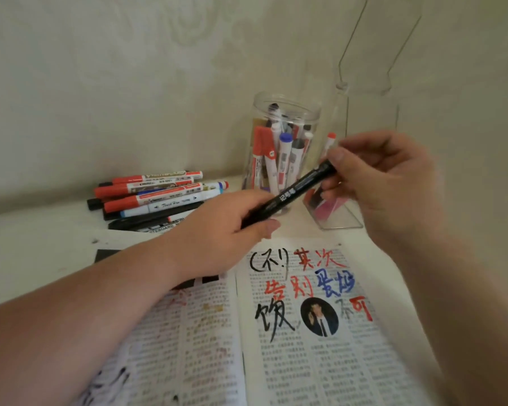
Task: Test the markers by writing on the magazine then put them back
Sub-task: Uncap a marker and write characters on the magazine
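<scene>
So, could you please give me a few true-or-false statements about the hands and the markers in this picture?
1. The left hand and the right hand both hold one black marker. True.
2. The magazine carries no handwriting. False: its right page bears black, red and blue characters.
3. The round clear jar is empty. False: it holds standing markers.
4. A pile of markers lies left of the jar. True.
</scene>
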Action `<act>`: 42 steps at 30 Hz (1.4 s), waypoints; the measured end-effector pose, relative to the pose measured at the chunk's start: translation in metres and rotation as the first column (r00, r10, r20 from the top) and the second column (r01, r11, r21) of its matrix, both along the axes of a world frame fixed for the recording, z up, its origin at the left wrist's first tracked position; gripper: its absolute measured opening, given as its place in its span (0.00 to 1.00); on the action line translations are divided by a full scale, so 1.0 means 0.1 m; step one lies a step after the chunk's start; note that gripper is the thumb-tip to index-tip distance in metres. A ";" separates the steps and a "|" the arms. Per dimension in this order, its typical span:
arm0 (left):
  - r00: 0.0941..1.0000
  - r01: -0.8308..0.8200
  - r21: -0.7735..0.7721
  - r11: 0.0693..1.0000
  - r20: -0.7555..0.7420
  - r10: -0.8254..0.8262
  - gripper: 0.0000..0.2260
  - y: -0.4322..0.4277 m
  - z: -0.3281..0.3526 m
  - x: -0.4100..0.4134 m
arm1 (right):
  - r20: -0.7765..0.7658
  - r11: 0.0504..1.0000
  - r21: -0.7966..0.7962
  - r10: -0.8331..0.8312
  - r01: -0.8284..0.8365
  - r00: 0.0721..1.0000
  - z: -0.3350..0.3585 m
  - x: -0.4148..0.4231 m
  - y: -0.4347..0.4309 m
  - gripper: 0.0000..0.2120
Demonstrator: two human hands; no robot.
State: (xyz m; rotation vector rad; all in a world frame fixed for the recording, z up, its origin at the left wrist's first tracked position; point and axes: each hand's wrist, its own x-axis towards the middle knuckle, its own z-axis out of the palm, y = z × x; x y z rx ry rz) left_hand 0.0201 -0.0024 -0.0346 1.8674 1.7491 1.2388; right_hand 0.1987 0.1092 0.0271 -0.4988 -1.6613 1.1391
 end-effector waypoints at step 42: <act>0.985 0.082 -0.192 0.978 -0.133 -0.109 0.16 -0.10 0.09 0.00 | 0.331 0.900 -0.310 0.404 -0.306 0.853 0.04 0.36 -0.19 0.19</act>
